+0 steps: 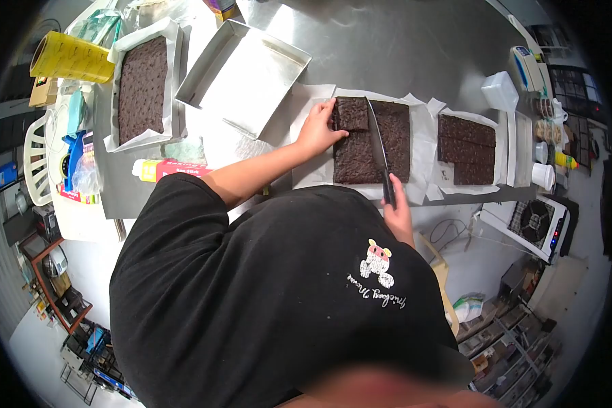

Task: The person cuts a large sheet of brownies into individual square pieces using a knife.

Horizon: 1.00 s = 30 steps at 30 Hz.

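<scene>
On white parchment paper (418, 146) lies a dark brown slab (394, 136), with a cut piece (351, 113) at its upper left. My right hand (399, 212) is closed round the black handle of a knife (379, 153). The blade lies over the slab, pointing away from me, its tip by the right side of the cut piece. My left hand (320, 129) has its fingers apart, with the fingertips and thumb against the left edge and lower left corner of the cut piece.
Right of the slab, a second cut slab (470, 153) lies on paper. An empty metal pan (204, 81) and a lined pan (179, 81) holding another slab (143, 88) stand left. A clear container (500, 92) and a white cup (542, 176) are at the right.
</scene>
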### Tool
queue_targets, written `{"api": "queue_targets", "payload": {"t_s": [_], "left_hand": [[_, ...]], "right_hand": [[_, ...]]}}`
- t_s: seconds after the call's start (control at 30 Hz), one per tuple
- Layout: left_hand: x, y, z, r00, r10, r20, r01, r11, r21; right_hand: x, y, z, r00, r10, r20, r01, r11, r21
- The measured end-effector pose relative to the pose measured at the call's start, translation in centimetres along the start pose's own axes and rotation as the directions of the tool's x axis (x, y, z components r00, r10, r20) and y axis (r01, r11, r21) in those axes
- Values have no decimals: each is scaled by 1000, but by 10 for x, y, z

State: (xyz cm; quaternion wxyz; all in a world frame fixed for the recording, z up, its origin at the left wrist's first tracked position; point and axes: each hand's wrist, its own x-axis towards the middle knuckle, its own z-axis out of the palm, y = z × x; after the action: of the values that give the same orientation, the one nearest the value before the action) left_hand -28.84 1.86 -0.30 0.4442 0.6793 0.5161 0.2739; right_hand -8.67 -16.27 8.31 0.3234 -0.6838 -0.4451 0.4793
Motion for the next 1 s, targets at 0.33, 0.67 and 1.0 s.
{"api": "queue_targets", "payload": {"t_s": [0.33, 0.67, 1.0], "left_hand": [[0, -8, 3, 999, 31, -14, -32, 997, -67], [0, -9, 3, 999, 34, -23, -37, 991, -128], [-1, -8, 0, 999, 52, 1, -52, 995, -86]], "right_hand": [[2, 2, 1, 1000, 27, -4, -27, 999, 16], [3, 5, 0, 1000, 3, 4, -3, 1000, -12], [1, 3, 1, 999, 30, 14, -31, 998, 51]]}}
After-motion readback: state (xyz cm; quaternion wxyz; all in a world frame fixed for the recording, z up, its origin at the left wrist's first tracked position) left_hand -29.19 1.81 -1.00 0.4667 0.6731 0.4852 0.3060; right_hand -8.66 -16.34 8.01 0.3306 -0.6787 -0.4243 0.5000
